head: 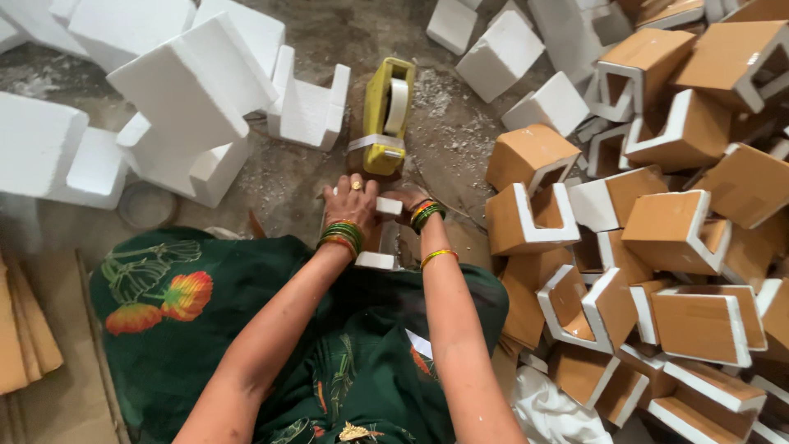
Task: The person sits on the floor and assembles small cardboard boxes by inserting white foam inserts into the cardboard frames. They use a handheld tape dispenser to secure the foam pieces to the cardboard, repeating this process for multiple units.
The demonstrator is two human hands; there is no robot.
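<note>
My left hand [351, 200] and my right hand [407, 200] press together on a white foam piece partly covered with brown cardboard [380, 238], held just above my lap. Both hands grip its upper end; most of the piece is hidden behind my wrists. A yellow tape dispenser [386, 115] with a roll of pale tape stands on the floor right beyond my hands. Green and gold bangles ring both wrists, and a ring sits on my left hand.
A pile of several cardboard-faced foam blocks [674, 238] fills the right side. Bare white foam blocks [189, 107] lie at the upper left and more at the top [501, 53]. Flat cardboard sheets [25, 337] lie at the lower left. The floor [448, 131] is dusty with foam crumbs.
</note>
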